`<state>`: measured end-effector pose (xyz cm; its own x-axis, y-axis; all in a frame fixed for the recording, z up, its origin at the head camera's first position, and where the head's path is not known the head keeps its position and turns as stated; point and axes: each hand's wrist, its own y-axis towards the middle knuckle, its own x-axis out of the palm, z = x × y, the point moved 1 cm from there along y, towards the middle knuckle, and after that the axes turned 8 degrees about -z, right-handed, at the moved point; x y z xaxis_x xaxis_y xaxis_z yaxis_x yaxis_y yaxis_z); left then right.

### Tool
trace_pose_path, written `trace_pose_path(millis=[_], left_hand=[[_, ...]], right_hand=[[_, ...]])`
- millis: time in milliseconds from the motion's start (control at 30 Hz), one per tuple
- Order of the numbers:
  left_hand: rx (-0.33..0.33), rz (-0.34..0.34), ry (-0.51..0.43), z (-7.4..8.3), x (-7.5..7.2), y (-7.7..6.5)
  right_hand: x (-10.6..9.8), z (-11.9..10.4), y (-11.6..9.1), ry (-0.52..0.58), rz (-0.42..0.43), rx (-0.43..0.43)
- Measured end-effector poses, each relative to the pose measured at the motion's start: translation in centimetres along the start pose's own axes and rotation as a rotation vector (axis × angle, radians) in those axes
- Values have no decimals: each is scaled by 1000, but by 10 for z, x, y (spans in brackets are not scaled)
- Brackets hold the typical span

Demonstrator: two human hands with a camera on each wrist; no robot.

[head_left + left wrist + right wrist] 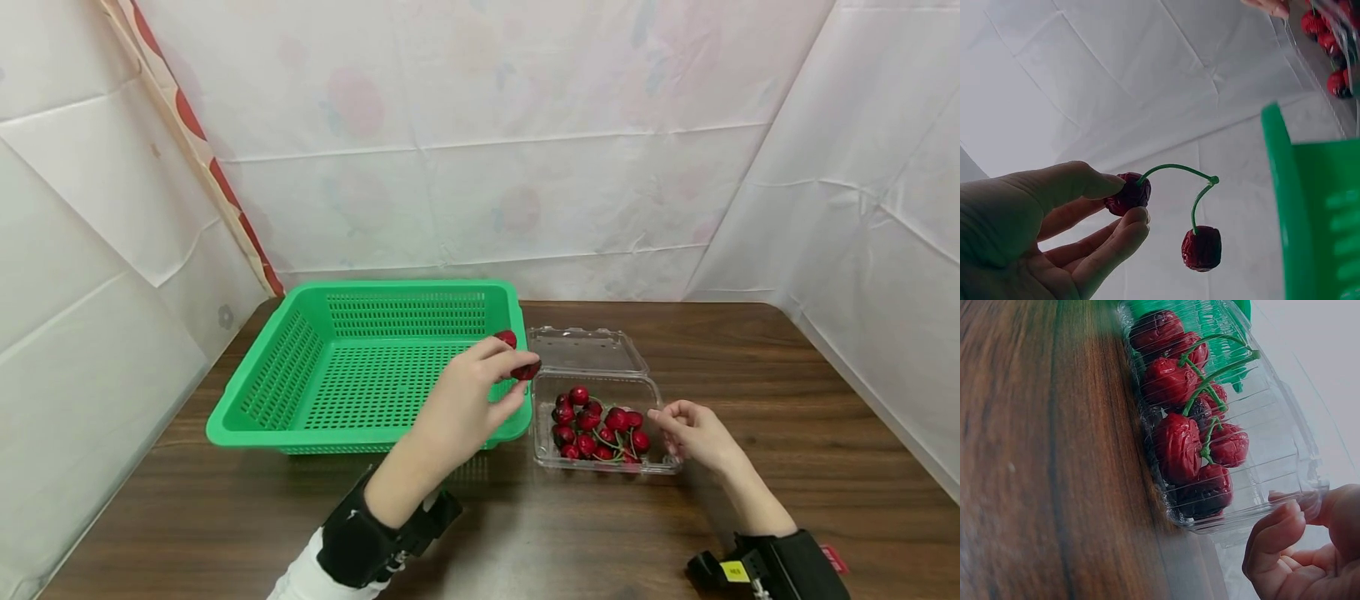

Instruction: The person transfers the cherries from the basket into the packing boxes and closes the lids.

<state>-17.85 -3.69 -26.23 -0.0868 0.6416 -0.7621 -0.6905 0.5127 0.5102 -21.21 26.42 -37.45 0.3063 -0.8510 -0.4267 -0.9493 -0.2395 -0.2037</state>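
My left hand (467, 398) is over the right side of the green basket (405, 286) and pinches a dark red cherry (1127, 195) between thumb and fingers. A second cherry (1201, 249) hangs beside it, joined by a forked green stem (1175, 166). To the right of the basket stands a clear plastic box (551, 461) holding several red cherries (588, 419) with green stems. My right hand (699, 433) pinches the box's right rim between thumb and fingers, as the right wrist view shows up close.
The clear lid (588, 350) lies folded back behind the box. Brown wooden table (750, 350) surrounds basket and box. White sheeting (465, 192) hangs along the back and both sides. The basket's slotted floor (367, 383) shows bare plastic.
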Motion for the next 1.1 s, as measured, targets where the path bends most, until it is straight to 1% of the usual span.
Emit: trace_pose_path(millis=[200,433,533,733,967,1100], left_hand=[[4,-22,-2,7,17,-3],[26,-64,39,14,35,-3],[41,-71,57,17,43,-2],[51,-78,132,21,58,-2],[44,-119,225,25,74,-1],[36,-127,282,25,83,-1]], right_hand=[[0,1,0,-10,3,-9],[0,1,0,-14,3,-11],[0,1,0,-12,0,-13],[0,1,0,-5,-3,-19],[0,0,0,-3,-5,-18],[0,-1,0,1,-11,-15]])
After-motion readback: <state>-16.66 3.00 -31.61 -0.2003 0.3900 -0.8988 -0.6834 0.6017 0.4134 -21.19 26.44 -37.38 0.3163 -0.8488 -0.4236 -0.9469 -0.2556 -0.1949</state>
